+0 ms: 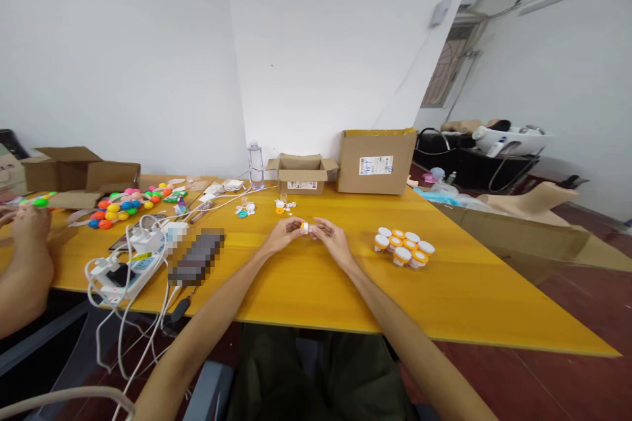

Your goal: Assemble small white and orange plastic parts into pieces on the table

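Fingers of the left hand and right hand pinch one small white piece between them above the desk; its shape is too small to tell. Right of them stand capped little jars, contents hidden. Far off, an open box, inside unseen.

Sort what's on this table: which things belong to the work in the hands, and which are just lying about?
In hand:
left hand and right hand pinching a small white piece
capped little jars
loose small parts

Lying about:
coloured balls
power strip
water bottle
cardboard boxes
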`<state>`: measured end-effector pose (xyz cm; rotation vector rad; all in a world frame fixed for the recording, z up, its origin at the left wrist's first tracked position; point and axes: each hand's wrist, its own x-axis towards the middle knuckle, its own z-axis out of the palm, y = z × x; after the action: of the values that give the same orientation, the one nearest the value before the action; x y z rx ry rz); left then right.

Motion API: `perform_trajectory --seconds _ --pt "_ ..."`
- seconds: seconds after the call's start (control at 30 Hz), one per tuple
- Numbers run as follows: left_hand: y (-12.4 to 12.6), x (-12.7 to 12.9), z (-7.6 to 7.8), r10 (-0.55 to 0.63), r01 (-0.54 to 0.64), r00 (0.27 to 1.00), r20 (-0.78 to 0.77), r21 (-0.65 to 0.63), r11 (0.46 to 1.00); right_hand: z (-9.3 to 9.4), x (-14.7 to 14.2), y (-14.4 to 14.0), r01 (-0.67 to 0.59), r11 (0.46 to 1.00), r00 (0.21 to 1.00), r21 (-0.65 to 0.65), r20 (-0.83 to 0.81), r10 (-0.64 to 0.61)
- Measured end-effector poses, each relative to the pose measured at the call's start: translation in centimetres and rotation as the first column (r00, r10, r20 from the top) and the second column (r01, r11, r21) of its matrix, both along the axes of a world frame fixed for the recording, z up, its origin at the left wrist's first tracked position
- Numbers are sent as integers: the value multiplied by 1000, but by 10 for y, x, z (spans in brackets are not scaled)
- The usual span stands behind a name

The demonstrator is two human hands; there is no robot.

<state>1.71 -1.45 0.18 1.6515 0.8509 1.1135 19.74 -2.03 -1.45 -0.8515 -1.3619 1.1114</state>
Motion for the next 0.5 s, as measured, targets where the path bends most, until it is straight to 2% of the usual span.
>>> perform_trajectory --seconds 0.2,0.5 --pt "2 -1 -1 23 -23 1000 2 15 1000 0 0 -2 -74 994 994 -76 78 80" --pt "1 -2 1 -6 7 1000 29 -22 1000 7 0 -7 -30 999 991 20 129 27"
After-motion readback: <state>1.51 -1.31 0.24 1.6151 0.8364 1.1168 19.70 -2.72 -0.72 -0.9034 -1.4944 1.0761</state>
